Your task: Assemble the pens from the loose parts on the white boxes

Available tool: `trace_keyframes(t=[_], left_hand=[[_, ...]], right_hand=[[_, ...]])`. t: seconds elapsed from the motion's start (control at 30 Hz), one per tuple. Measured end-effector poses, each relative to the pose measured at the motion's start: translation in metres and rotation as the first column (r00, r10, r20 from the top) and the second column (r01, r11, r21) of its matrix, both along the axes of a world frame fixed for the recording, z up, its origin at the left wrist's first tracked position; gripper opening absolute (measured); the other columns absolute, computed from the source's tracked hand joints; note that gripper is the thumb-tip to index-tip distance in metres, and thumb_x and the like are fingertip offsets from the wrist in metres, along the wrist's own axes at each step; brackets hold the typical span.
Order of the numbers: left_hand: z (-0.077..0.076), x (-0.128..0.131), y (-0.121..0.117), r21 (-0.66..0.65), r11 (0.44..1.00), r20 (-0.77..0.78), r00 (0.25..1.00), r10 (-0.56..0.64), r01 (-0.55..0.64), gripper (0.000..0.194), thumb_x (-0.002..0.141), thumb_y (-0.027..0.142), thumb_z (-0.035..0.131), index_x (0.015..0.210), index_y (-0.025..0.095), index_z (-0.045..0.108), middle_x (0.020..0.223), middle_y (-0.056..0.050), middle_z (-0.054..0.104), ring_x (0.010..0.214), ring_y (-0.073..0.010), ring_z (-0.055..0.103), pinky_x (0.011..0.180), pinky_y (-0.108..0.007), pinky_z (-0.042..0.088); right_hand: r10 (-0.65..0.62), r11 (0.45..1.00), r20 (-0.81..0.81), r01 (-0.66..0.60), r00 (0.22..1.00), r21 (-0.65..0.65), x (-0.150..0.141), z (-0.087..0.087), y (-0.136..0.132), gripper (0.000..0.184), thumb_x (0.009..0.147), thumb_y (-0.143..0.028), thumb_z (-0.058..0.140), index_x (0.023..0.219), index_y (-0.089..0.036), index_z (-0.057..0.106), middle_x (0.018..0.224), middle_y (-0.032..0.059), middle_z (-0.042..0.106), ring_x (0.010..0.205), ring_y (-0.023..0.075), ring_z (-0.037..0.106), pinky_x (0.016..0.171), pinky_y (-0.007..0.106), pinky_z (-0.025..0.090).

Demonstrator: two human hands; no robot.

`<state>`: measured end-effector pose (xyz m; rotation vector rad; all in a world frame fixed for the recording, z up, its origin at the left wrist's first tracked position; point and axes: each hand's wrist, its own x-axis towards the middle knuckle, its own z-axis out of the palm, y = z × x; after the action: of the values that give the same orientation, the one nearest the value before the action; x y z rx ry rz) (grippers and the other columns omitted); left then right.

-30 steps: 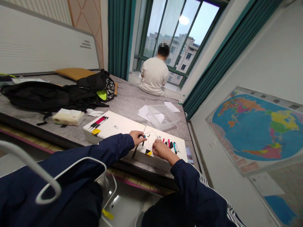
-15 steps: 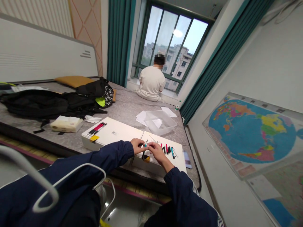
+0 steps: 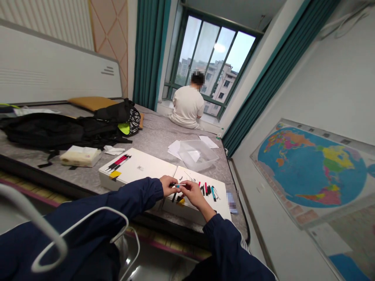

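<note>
Both my hands meet over the near edge of the right-hand white box, fingertips pinched close together. My left hand (image 3: 168, 185) is closed on a thin pen refill (image 3: 181, 184), which lies level with a dark end toward the left fingers. My right hand (image 3: 191, 193) is pinched at a small teal pen part (image 3: 177, 186) just under the refill; the fingers partly hide it. Right of my hands, several red, black and teal pen parts (image 3: 208, 190) are spread on the white box (image 3: 221, 195). Small thin pieces (image 3: 190, 176) lie beyond my fingers.
Red and black pens (image 3: 118, 163) rest on the left white box (image 3: 152, 165). Behind stand a clear plastic bin (image 3: 202, 156) and papers (image 3: 174, 150). A tissue pack (image 3: 80, 156) and black backpack (image 3: 58, 127) lie left. A person (image 3: 187, 103) sits by the window. A white cable (image 3: 96, 210) crosses my left sleeve.
The thin refill now lies level and shows more clearly between my fingertips; before, it was tilted and mostly covered. The view has shifted slightly, while the boxes and pens stay put.
</note>
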<state>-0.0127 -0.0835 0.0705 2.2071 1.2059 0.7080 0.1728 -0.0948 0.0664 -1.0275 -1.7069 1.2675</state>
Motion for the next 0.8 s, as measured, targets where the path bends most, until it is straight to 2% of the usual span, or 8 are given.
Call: trace_keyframes(t=[0.2, 0.33, 0.4, 0.57, 0.8], left_hand=[[-0.002, -0.001, 0.002, 0.013, 1.0, 0.022, 1.0, 0.012, -0.012, 0.035, 0.073, 0.049, 0.058, 0.075, 0.016, 0.069, 0.047, 0.005, 0.041, 0.047, -0.0082, 0.037, 0.048, -0.019, 0.026], [-0.003, -0.002, 0.004, 0.018, 1.0, 0.014, 1.0, 0.012, -0.012, 0.038, 0.072, 0.052, 0.06, 0.076, 0.016, 0.07, 0.048, 0.005, 0.042, 0.046, -0.0076, 0.035, 0.048, -0.02, 0.026], [-0.003, -0.003, 0.004, 0.017, 1.0, -0.003, 1.0, 0.008, -0.008, 0.039, 0.07, 0.054, 0.061, 0.076, 0.016, 0.07, 0.048, 0.005, 0.043, 0.046, -0.0075, 0.036, 0.049, -0.02, 0.025], [0.002, -0.005, 0.005, 0.002, 1.0, -0.024, 0.999, 0.021, -0.021, 0.041, 0.068, 0.055, 0.063, 0.077, 0.017, 0.072, 0.047, 0.005, 0.043, 0.047, -0.0083, 0.039, 0.05, -0.02, 0.026], [0.008, -0.005, 0.003, -0.007, 1.0, -0.005, 1.0, 0.024, -0.024, 0.037, 0.069, 0.051, 0.063, 0.078, 0.017, 0.072, 0.045, 0.005, 0.039, 0.046, -0.0081, 0.036, 0.049, -0.02, 0.025]], right_hand=[[-0.054, 0.998, -0.003, 0.054, 0.999, 0.039, -0.001, -0.003, -0.001, 0.03, 0.071, -0.043, 0.067, 0.087, -0.017, 0.066, 0.076, 0.003, 0.063, 0.066, 0.0159, 0.059, 0.053, 0.027, 0.053], [-0.194, 0.979, -0.132, 0.184, 0.972, -0.089, -0.004, -0.003, -0.004, 0.031, 0.07, -0.045, 0.067, 0.087, -0.018, 0.065, 0.081, 0.0036, 0.064, 0.073, 0.0162, 0.06, 0.058, 0.026, 0.051], [-0.236, 0.967, -0.197, 0.209, 0.952, -0.148, -0.006, 0.001, -0.007, 0.03, 0.07, -0.043, 0.068, 0.088, -0.019, 0.065, 0.086, 0.0045, 0.064, 0.078, 0.0167, 0.06, 0.062, 0.026, 0.05], [-0.199, 0.969, -0.227, 0.156, 0.953, -0.191, -0.01, 0.013, -0.014, 0.03, 0.07, -0.042, 0.069, 0.089, -0.019, 0.065, 0.091, 0.0063, 0.065, 0.081, 0.0176, 0.06, 0.066, 0.026, 0.048], [-0.186, 0.975, -0.174, 0.159, 0.967, -0.157, -0.014, 0.006, -0.013, 0.029, 0.071, -0.043, 0.068, 0.086, -0.018, 0.065, 0.085, 0.0056, 0.067, 0.077, 0.0169, 0.06, 0.066, 0.028, 0.048]])
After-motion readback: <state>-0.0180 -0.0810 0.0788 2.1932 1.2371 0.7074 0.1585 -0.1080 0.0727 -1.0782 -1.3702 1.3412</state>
